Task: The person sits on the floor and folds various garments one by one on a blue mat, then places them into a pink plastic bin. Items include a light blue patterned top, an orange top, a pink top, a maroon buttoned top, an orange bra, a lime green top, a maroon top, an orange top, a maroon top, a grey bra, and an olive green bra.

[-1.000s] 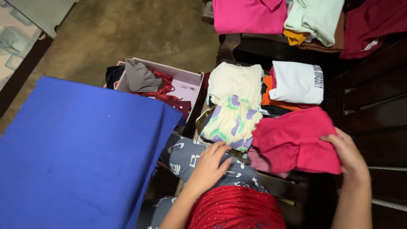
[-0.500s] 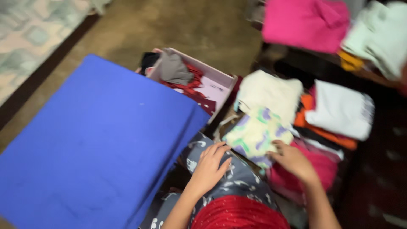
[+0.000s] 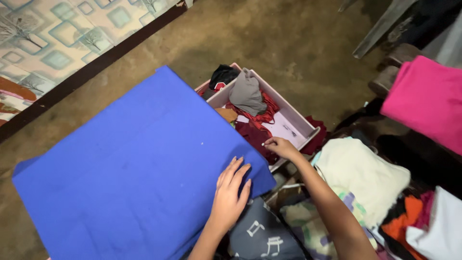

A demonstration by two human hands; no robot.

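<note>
My left hand lies flat, fingers spread, on the near right corner of a large blue cloth-covered board. My right hand reaches into a pale pink box beyond the board. Its fingers are curled on the edge of a dark red garment. In the same box lie a grey garment, a bright red one and a black one. A grey cloth with white marks covers my lap.
Folded clothes are stacked to the right: a cream pile, an orange piece, a white one and a pink one. A patterned mat lies on the brown floor at the far left.
The view has swung left. My right hand left the clothes pile and moved into the pink box. My left hand moved from my lap onto the blue board.
</note>
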